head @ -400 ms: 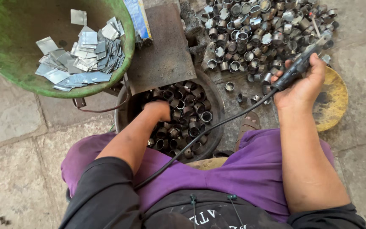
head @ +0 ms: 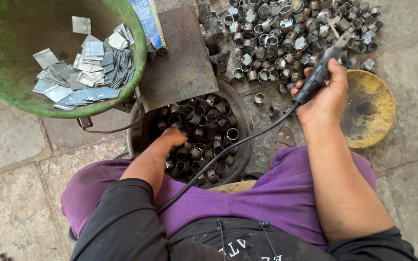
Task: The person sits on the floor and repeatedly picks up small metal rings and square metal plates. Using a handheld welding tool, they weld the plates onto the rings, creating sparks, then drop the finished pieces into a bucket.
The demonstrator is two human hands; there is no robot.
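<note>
Comparing with a moment ago, barely anything has shifted — your left hand is still down in the dark metal pot near you, fingers buried among the blackened rings, so I can't tell if it's clenched on one. Your right hand stays wrapped around the black corded tool, tip over the far pile of shinier, scuffed rings. So you're mid-pick, nothing moved across. Flat grey metal squares sit in the green bowl far left; a rusty yellow dish lies right.
</note>
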